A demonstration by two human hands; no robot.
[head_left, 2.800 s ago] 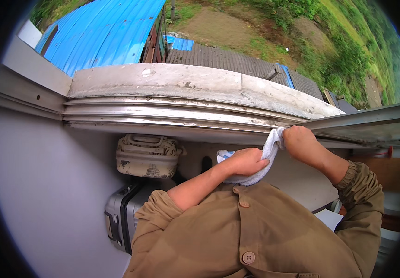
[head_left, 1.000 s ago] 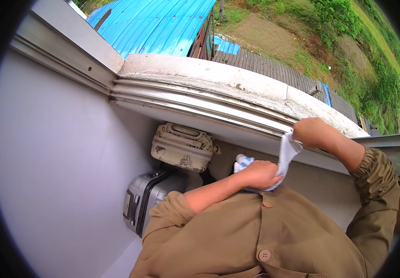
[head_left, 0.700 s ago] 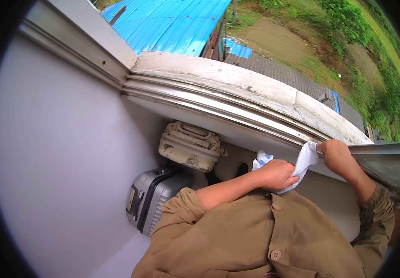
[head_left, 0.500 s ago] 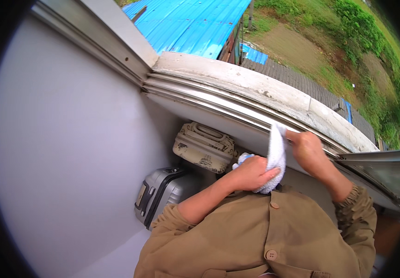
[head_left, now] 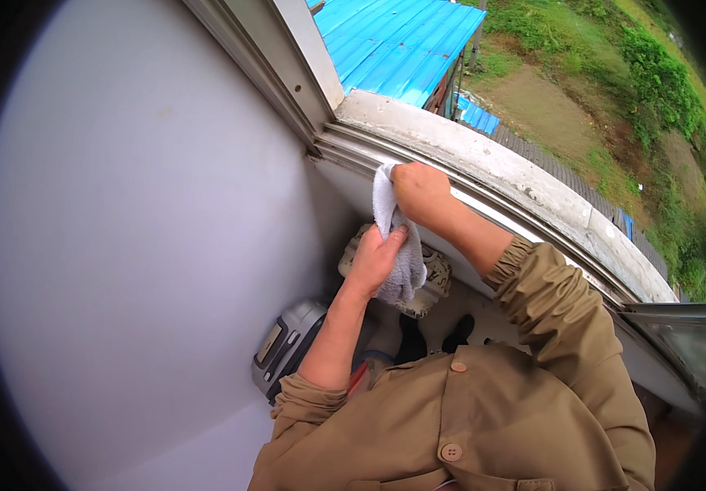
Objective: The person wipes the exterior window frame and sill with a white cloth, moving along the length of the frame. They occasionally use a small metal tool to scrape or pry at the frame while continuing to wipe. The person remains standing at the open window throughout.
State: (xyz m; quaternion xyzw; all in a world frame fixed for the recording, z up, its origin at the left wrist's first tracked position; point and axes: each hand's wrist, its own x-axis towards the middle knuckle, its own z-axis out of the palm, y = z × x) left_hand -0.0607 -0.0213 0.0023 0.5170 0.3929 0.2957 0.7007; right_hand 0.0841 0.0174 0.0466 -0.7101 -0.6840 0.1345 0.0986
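A white terry cloth (head_left: 406, 266) hangs from my right hand (head_left: 418, 190), whose fingers are closed round its top at the inner edge of the metal window track (head_left: 349, 148), close to the left corner. Lower down, my left hand (head_left: 375, 260) grips the same cloth, thumb over it, its lower end dangling in front of a patterned cream suitcase (head_left: 436, 282). My right forearm, in a brown sleeve, crosses below the track; my left forearm is bare to the elbow.
A white wall (head_left: 140, 221) fills the left side. A silver suitcase (head_left: 286, 348) stands against it. My dark shoes are below. Outside the weathered sill (head_left: 484, 159) are a blue metal roof (head_left: 394, 45) and greenery. An aluminium-framed pane (head_left: 672, 335) is at right.
Both hands and the cloth have moved left along the track toward the corner, my right hand by more. The view has shifted, with more of the left wall showing.
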